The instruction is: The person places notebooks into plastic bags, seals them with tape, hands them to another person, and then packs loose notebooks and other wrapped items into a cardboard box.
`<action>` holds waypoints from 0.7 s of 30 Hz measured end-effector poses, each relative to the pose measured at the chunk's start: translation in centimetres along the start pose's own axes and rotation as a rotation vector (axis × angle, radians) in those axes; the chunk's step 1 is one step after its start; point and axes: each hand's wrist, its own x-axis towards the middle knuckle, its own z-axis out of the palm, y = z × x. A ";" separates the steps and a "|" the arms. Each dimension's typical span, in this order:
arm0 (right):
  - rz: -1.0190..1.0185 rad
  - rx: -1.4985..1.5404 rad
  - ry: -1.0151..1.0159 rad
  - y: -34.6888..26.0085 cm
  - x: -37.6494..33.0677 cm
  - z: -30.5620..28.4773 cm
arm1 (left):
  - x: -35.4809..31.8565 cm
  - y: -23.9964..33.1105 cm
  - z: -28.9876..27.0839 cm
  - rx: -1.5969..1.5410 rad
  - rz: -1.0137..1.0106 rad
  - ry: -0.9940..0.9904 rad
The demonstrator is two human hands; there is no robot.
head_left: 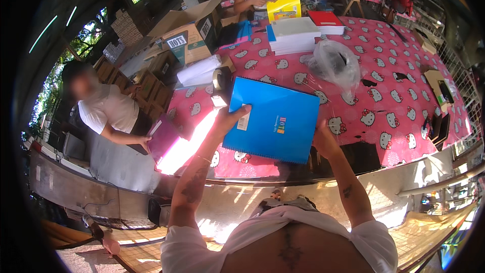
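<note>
Blue notebook (288,103): 1 | left fingers (244,110): pinching it | right fingers (321,127): pinching its edge | plastic bag (333,68): 1

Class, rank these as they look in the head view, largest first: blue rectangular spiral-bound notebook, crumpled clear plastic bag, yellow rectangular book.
1. Blue rectangular spiral-bound notebook
2. Crumpled clear plastic bag
3. Yellow rectangular book
Apparent size only: the book is farther off.

White short-sleeved shirt (194,247) on this one, sleeves loose, plus greyish bottoms (303,202). Dark ink too: a big tattoo (193,189) on the left forearm, a smaller tattoo (347,191) on the right, and a spiky torso tattoo (290,254).
</note>
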 end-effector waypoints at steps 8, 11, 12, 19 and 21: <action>0.437 -0.123 0.202 -2.4 2.0 -3.0 | 3.8 -12.5 5.5 -0.204 -0.307 -0.052; 0.427 -0.101 0.184 -1.8 2.8 -2.9 | 5.1 -15.4 5.4 0.074 -0.268 0.061; 0.396 -0.101 0.172 -1.8 3.2 -2.5 | 5.2 -16.3 5.0 0.207 -0.219 0.115; 0.367 -0.339 0.242 0.4 5.4 -5.4 | 6.4 -14.4 5.4 0.364 -0.217 0.145; 0.346 -0.333 0.268 0.9 5.5 -6.0 | 7.2 -14.4 5.7 0.397 -0.224 0.135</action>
